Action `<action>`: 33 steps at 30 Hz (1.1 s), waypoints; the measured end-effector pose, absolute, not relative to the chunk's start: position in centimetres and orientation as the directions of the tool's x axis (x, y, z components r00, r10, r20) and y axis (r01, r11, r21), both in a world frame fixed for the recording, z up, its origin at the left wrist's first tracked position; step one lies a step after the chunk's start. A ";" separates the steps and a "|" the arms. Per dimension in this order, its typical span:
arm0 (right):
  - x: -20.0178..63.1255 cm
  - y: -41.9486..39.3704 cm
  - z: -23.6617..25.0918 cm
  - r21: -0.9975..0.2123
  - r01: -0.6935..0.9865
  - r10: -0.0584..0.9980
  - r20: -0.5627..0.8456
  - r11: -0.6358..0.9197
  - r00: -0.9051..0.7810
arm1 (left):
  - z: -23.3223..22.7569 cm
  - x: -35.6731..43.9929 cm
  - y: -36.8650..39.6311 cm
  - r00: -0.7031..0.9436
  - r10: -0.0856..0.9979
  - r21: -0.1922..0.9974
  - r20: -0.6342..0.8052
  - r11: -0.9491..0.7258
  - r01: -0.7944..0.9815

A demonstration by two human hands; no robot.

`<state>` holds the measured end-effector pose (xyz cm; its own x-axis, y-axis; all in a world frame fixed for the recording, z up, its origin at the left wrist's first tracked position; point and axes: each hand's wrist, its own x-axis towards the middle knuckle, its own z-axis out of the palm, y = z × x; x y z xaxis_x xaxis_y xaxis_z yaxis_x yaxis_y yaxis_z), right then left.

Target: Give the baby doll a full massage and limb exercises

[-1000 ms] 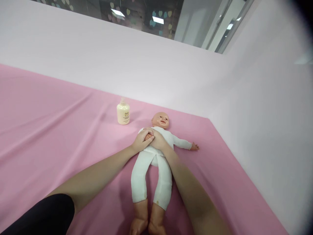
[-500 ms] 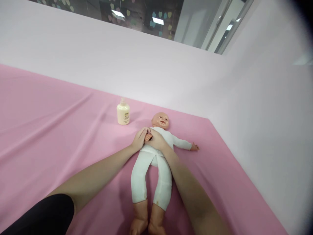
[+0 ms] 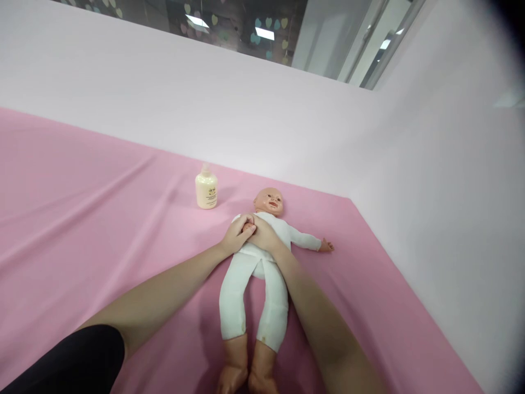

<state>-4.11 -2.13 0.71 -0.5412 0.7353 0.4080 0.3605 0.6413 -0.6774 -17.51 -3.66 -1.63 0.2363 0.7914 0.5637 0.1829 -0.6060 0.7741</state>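
Observation:
A baby doll (image 3: 252, 290) in a white suit lies on its back on the pink sheet (image 3: 82, 219), head away from me and bare feet toward me. My left hand (image 3: 235, 235) and my right hand (image 3: 262, 234) meet over the doll's chest. Between them they clasp one small hand of the doll, folded onto its torso. The doll's other arm stretches out to the right, its hand (image 3: 326, 246) resting on the sheet. A cream lotion bottle (image 3: 206, 189) stands upright just left of the doll's head, out of reach of both hands.
White walls close the bed in at the back (image 3: 164, 104) and along the right side (image 3: 443, 191). The pink sheet spreads wide to the left with a few long creases. A window strip (image 3: 246, 27) runs above the back wall.
My hands stay on the doll's chest; the fingers have closed more snugly over the doll's small hand, which showed more half a second ago. The doll and bottle have not moved.

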 end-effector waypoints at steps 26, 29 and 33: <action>-4.1 -2.4 1.0 -0.680 0.396 0.758 0.381 0.618 -0.529 | -1.9 -17.5 -3.4 0.197 0.840 0.839 0.506 -0.532 0.116; -4.1 -2.5 1.2 -0.682 0.372 0.748 0.402 0.629 -0.528 | -1.9 -17.6 -3.3 0.233 0.808 0.792 0.541 -0.583 0.184; -4.0 -2.5 1.1 -0.682 0.369 0.744 0.401 0.632 -0.534 | -1.9 -17.6 -3.5 0.225 0.804 0.785 0.550 -0.590 0.186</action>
<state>-4.04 -2.52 1.13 -0.5343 0.7443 0.4006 0.3690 0.6318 -0.6817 -17.55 -3.45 -1.90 0.2254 0.8039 0.5505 0.1864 -0.5902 0.7855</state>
